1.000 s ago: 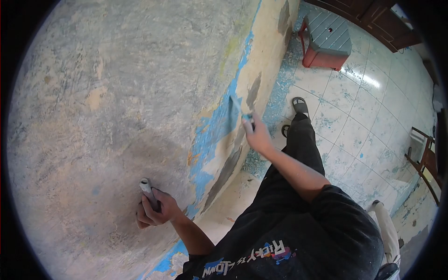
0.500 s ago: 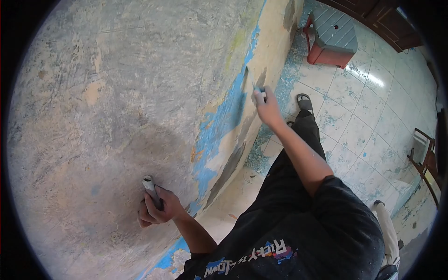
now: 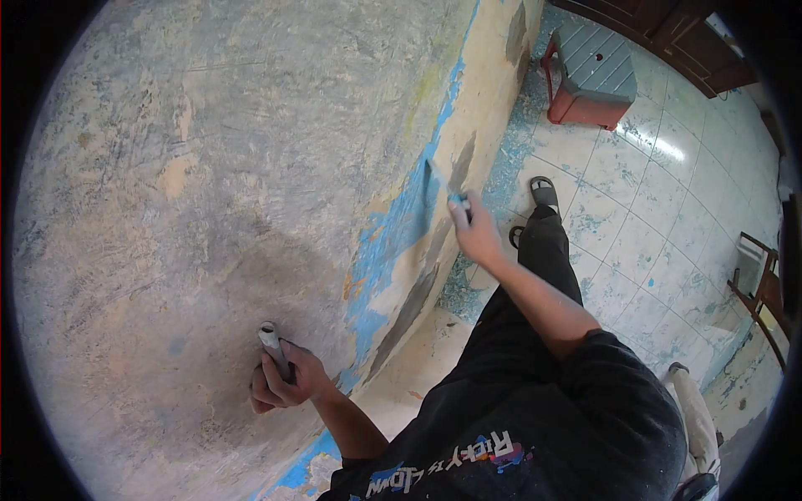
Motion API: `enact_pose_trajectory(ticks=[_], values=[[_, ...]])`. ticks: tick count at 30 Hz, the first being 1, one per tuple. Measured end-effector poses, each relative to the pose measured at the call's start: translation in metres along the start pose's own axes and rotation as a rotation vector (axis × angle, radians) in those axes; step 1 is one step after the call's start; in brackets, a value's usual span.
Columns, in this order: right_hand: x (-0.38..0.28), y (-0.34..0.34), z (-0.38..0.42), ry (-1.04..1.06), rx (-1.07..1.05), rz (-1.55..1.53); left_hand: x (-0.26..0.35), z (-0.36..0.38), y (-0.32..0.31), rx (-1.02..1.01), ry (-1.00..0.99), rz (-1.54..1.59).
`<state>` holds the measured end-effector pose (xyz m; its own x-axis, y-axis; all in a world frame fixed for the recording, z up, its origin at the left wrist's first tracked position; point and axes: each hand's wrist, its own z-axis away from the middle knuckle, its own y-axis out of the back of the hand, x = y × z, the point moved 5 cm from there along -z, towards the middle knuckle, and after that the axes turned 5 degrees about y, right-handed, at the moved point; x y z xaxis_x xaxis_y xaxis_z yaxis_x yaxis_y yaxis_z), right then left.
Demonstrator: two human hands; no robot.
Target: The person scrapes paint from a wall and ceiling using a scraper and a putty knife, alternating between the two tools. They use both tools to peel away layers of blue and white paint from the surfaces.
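My right hand [image 3: 479,234] is closed around a scraper [image 3: 441,179] with a thin blade. The blade's tip lies at the upper part of a strip of blue paint [image 3: 399,219] on the wall [image 3: 209,167], close to the wall's corner. Lower on the left, my left hand [image 3: 288,382] is wrapped round a grey tube-shaped handle [image 3: 273,342] with a dark opening at its end. That fist is held close to the bare, mottled grey part of the wall; the far end of the handle is hidden behind the fingers.
Paint flakes litter the tiled floor [image 3: 622,225], thickest along the wall's foot. A grey-topped red stool [image 3: 593,71] stands at the upper right. Dark wooden furniture [image 3: 668,33] lies beyond it, and a wooden chair [image 3: 764,288] is at the right. A pale trouser leg [image 3: 697,417] shows behind me.
My right hand and the scraper have moved down in the view along the blue strip, toward my body. The left hand has dropped slightly, still gripping the grey handle.
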<state>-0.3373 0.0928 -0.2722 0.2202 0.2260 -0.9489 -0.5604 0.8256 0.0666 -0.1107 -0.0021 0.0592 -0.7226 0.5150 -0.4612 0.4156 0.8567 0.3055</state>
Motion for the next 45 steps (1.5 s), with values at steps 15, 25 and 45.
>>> enact_pose_trajectory(ticks=[15, 25, 45], values=[[-0.008, 0.006, -0.036, -0.076, 0.018, 0.0, 0.001, -0.001, 0.0, -0.006, -0.022, -0.006], [-0.023, 0.011, -0.032, -0.01, 0.05, 0.03, 0.002, -0.001, 0.0, 0.011, 0.01, 0.008], [-0.021, 0.014, -0.022, 0.048, -0.002, 0.108, 0.002, -0.001, -0.004, 0.014, -0.012, 0.001]])
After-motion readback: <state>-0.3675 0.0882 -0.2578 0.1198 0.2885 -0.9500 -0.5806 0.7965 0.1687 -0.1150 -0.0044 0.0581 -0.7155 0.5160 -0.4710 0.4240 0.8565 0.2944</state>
